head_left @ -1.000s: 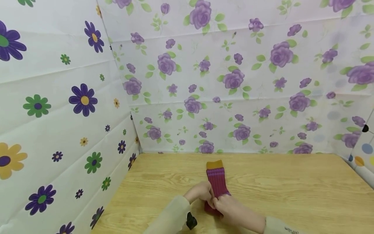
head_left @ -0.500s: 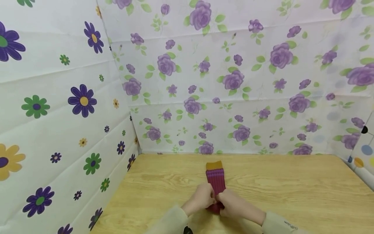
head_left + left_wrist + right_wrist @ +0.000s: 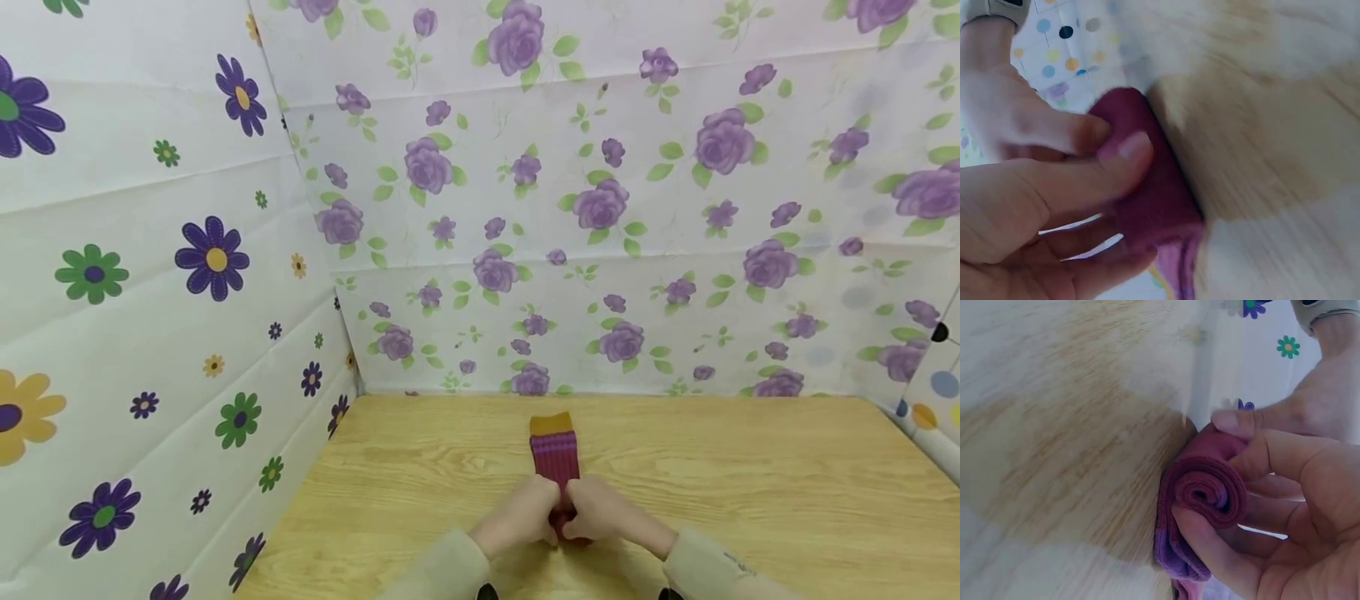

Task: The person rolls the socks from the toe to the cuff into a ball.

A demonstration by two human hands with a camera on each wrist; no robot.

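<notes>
A maroon ribbed sock (image 3: 557, 457) with purple stripes and a mustard cuff (image 3: 551, 423) lies lengthwise on the wooden table, cuff toward the back. Its near end is wound into a roll, whose spiral end (image 3: 1200, 490) shows in the right wrist view. My left hand (image 3: 531, 510) grips the left side of that roll, its thumb (image 3: 1132, 150) lying over the maroon fabric. From the other side my right hand (image 3: 602, 510) holds the roll between thumb and fingers, one finger against the spiral. In the head view both hands cover much of the roll.
The light wooden table (image 3: 735, 483) reaches back to a sheet with purple roses (image 3: 600, 275). A flower-print sheet (image 3: 157, 333) stands along the left side, and a dotted sheet (image 3: 933, 392) at the right edge.
Both hands have shifted from working in at the sock's middle and foot to gripping the roll from either side, thumbs toward me. The cuff end has stayed in place.
</notes>
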